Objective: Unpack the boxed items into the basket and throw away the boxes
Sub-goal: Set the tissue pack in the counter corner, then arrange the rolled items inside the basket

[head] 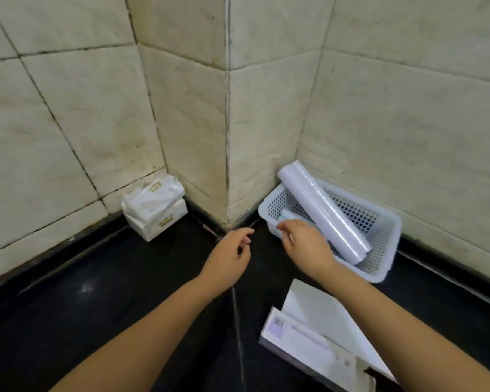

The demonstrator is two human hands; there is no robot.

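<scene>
Hands reach over the black counter (96, 321). Right hand (303, 244), fingers loosely curled, touches the near rim of the white basket (385, 250) at 3 o'clock, where a long roll (323, 213) leans. Left hand (229, 256) hangs half-curled, empty. Opened box (309, 343) lies at 5 o'clock; tissue packs (153, 207) at 10 o'clock.

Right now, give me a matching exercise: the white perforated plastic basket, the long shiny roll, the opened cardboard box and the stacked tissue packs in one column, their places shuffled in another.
Things:
1. white perforated plastic basket
2. long shiny roll
3. opened white cardboard box
4. stacked white tissue packs

Places:
A. left wall corner on the black counter
B. leaning across the basket, one end over its rim
C. right corner, against the tiled wall
D. nearest the person, under the right forearm

Pairs: 1-C, 2-B, 3-D, 4-A
</scene>
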